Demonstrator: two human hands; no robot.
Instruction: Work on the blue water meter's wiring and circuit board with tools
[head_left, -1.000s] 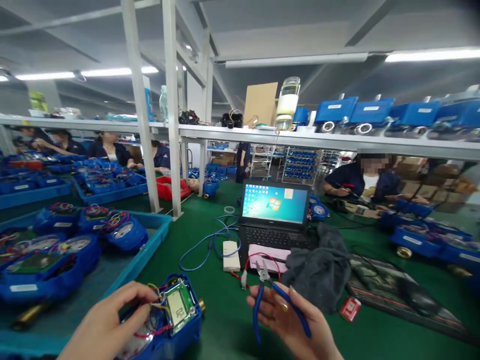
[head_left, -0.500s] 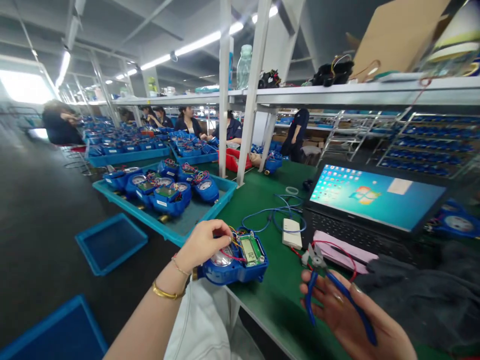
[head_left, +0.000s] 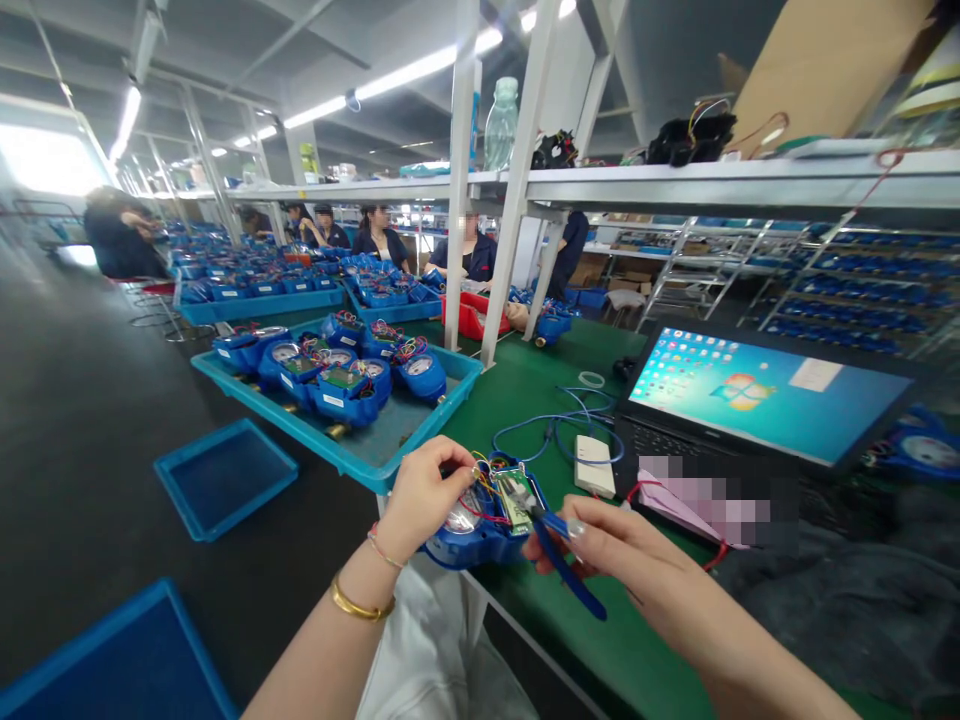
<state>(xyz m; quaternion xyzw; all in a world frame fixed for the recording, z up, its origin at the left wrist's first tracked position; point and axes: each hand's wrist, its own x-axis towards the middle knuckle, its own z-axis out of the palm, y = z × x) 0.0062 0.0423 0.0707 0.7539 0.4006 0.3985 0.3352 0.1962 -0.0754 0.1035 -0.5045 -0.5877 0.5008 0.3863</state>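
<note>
A blue water meter (head_left: 480, 548) lies at the green table's front edge, with a round dial and a small circuit board with a display (head_left: 517, 500). Over the dial, my left hand (head_left: 431, 490) pinches thin coloured wires (head_left: 486, 483) that rise from the meter. My right hand (head_left: 600, 545) grips blue-handled cutting pliers (head_left: 562, 560). Their jaws sit over the circuit board, close to the wires; whether they touch anything I cannot tell.
A blue tray (head_left: 360, 465) with several meters stands at the left. Right of the meter lie a white box (head_left: 594, 468) with a blue cable (head_left: 525, 455), and a laptop (head_left: 765, 400). Dark cloth (head_left: 862, 600) lies at the right. A shelf (head_left: 712, 185) spans above. Several people sit farther back.
My right hand has moved left from beside the laptop, bringing the pliers over the meter's circuit board. My left hand stays at the wires. The view has shifted slightly.
</note>
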